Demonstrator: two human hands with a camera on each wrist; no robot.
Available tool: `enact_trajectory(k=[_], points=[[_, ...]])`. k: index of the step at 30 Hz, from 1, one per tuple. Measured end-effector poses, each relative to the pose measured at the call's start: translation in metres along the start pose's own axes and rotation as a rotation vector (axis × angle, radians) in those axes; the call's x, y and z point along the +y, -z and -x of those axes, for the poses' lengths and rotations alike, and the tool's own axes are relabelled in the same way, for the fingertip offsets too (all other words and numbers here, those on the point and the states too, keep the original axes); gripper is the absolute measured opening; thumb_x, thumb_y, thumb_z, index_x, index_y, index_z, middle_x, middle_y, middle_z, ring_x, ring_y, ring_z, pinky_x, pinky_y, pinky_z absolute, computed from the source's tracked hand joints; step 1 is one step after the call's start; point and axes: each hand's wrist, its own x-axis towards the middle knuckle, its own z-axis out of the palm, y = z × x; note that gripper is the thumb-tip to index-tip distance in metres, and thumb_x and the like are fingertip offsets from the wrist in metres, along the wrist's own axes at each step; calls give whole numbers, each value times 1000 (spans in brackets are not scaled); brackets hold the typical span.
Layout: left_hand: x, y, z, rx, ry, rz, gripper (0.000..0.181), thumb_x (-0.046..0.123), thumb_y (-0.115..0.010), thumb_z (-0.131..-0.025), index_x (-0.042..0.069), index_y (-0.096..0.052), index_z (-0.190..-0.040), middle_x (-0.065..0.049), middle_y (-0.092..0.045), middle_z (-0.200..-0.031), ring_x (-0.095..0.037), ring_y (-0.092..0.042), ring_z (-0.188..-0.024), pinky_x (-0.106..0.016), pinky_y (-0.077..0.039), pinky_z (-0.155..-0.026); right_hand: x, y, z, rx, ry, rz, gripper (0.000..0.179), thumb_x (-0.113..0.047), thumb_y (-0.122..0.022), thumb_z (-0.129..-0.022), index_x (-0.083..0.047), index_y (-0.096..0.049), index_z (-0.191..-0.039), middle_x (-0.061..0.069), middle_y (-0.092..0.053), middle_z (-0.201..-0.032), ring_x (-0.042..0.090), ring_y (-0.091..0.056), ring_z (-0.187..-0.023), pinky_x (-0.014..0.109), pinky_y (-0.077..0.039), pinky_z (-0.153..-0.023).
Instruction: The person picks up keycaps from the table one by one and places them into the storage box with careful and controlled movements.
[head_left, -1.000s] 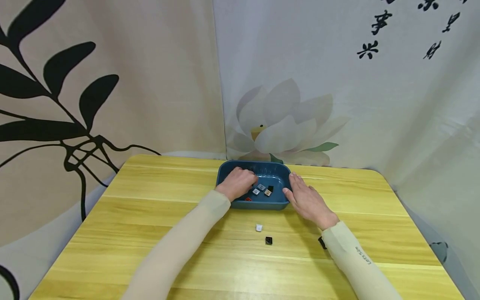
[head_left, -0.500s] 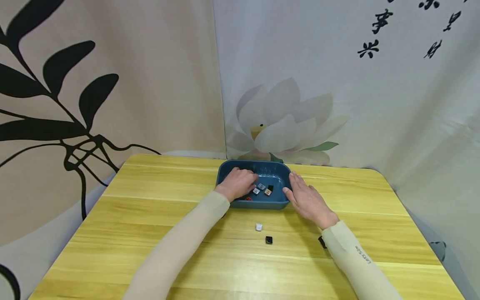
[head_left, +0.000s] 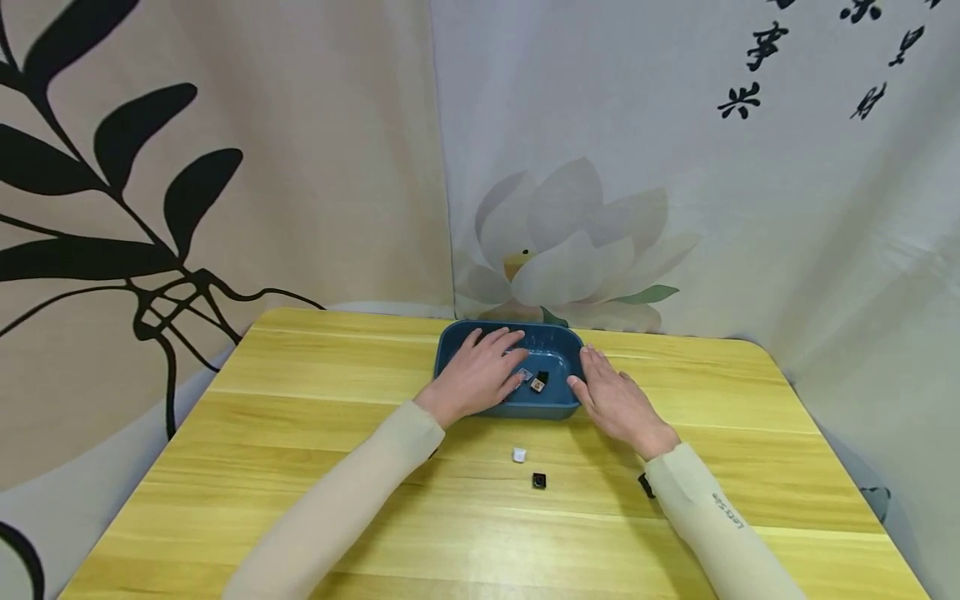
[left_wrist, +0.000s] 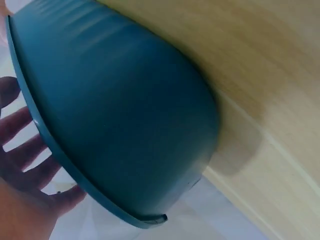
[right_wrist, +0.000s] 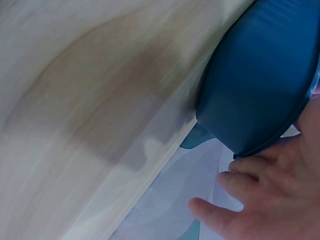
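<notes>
A dark blue tray (head_left: 558,348) stands on the yellow wooden table (head_left: 300,433), with small square keycaps (head_left: 537,384) in it. My left hand (head_left: 483,371) reaches over the tray's left half with its fingers straight and spread, and hides part of the contents. In the left wrist view its fingers (left_wrist: 22,145) show spread above the tray's outer wall (left_wrist: 125,115). My right hand (head_left: 611,396) lies flat on the table against the tray's right side, thumb at the corner. The right wrist view shows that hand's fingers (right_wrist: 260,200) beside the tray's wall (right_wrist: 260,75).
A white keycap (head_left: 518,455) and a black keycap (head_left: 538,481) lie on the table in front of the tray. A small black thing (head_left: 643,485) sits by my right wrist. Printed curtains (head_left: 570,208) hang close behind the table's far edge.
My left hand's fingers have gone from curled inside the tray to straight and spread, and the hand now covers more of the tray's left side. The right hand has stayed put.
</notes>
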Motion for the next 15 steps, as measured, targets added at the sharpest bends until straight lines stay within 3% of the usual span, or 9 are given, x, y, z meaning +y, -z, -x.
enact_trajectory(k=[6, 15], points=[[4, 5, 15, 68, -73, 14, 49, 46, -55, -106, 20, -59, -148, -5, -39, -164, -28, -33, -152, -60, -29, -119, 1, -1, 1, 13, 11, 6, 69, -40, -33, -114, 10, -22, -160, 25, -20, -168, 42, -22, -154, 66, -29, -116], [11, 12, 34, 95, -126, 17, 58, 50, -53, -106, 18, -50, -154, -5, -34, -167, -28, -31, -154, -61, -28, -119, -1, -1, 1, 19, 7, 13, 69, -40, -34, -113, 10, -23, -160, 25, -21, -168, 42, -23, -154, 66, -30, -115]])
